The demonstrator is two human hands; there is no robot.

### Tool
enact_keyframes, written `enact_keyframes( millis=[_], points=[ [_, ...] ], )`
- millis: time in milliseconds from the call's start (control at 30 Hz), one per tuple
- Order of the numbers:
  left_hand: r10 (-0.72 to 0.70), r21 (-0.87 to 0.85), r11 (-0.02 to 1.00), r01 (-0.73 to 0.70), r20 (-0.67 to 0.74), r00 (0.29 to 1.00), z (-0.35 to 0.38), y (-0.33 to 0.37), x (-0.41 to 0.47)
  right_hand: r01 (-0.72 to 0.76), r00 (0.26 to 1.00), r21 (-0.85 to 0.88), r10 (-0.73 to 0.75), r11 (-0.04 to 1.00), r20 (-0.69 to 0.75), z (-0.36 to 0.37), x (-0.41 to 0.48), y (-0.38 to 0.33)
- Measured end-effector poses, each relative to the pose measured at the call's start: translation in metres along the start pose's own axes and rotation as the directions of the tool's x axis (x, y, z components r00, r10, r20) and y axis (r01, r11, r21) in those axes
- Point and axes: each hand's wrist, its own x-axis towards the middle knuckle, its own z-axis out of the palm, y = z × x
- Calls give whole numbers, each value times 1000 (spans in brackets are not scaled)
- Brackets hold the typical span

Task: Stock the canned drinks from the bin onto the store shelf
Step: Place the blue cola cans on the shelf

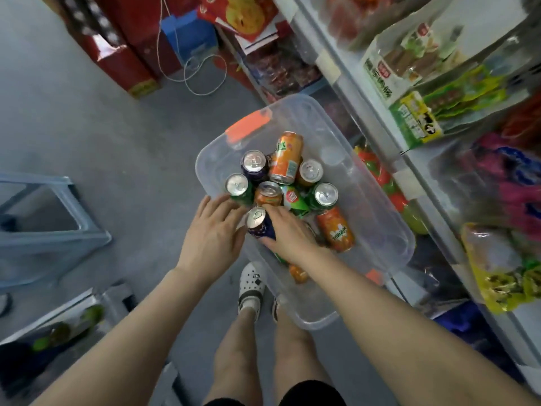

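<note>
At the far left we see a pale plastic stool [44,224] on the floor. The left hand [213,232] reaches over the near left rim of the clear bin [389,230], fingers straight and close together, just beside a purple can [259,224]. The right hand [289,235] curls its fingers round that can, which is at the bin's near end. More cans [285,158], standing and lying, crowd the bin's middle. At the right we see the store shelf [366,118], holding snack packets.

Two purple cans [254,162], at least four orange cans [285,158], at least three green cans [325,196], one bin [377,230].
</note>
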Motion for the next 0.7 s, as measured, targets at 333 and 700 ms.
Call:
enact_keyframes(
  millis=[333,700],
  points=[
    [-129,24,992,127,100,987,-6,7,60,-48,959,335,138,941,-249,-27,-26,36],
    [-343,338,913,229,330,879,44,10,152,-62,943,251,139,966,-303,-30,-30,81]
  ],
)
